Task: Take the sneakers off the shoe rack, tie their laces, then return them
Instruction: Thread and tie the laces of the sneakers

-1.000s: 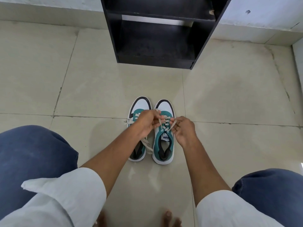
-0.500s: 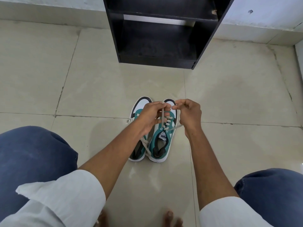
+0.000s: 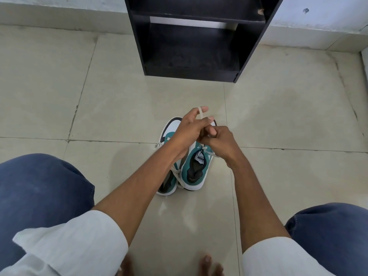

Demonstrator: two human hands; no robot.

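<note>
Teal-and-white sneakers stand side by side on the pale tiled floor (image 3: 99, 92), toes pointing toward the black shoe rack (image 3: 191, 36), which stands against the wall well apart from them with its visible shelves bare. Right sneaker (image 3: 194, 172): teal upper, white sole, dark lining and a labelled tongue; its heel leans against the left sneaker (image 3: 169, 128), whose white toe cap with dark trim shows beyond the crossed forearms. Left hand (image 3: 189, 128): held above the right sneaker's forefoot, a cream lace (image 3: 201, 114) looped round the extended index finger and running down across the other fingers, which curl loosely. Right hand (image 3: 219, 142): touching the left hand, fingers clenched, apparently pinching the lace, though the pinch itself is hidden between the two hands. Loose cream lace ends trail beside both shoes, one lying between the heels. White sleeves (image 3: 75, 242) are pushed up both forearms; blue-trousered knees (image 3: 39, 192) frame the view at either side, and bare toes (image 3: 207, 263) appear at the lower edge.
</note>
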